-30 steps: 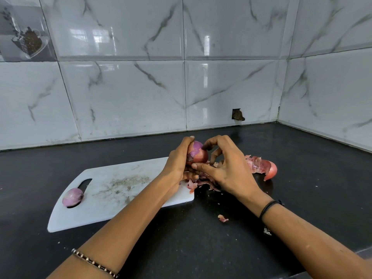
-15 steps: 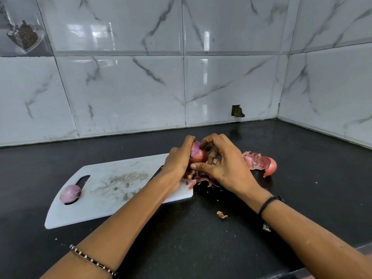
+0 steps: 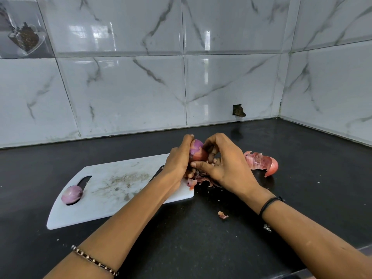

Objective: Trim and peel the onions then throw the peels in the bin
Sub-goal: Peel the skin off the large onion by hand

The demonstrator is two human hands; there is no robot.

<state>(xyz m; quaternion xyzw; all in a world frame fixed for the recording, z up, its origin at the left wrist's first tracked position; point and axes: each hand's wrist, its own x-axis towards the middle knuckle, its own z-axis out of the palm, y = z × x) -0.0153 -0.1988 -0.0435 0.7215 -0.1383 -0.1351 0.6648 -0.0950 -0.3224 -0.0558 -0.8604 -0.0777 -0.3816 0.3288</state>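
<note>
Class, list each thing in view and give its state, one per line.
Cutting board: flat on counter, smeared.
Held onion: partly peeled, gripped by left hand and right hand.
Second onion: peeled, resting over board's handle slot.
Peel pile: loose beneath hands.
Peel shell: loose on counter.

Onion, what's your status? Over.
Left hand grips onion, partly skinned. Right hand pinches it too. Peels piled under hands, no bin in view. One peeled onion on board.

Glossy marbled wall tiles [image 3: 124,91] – corner, black countertop [image 3: 314,158]
</note>
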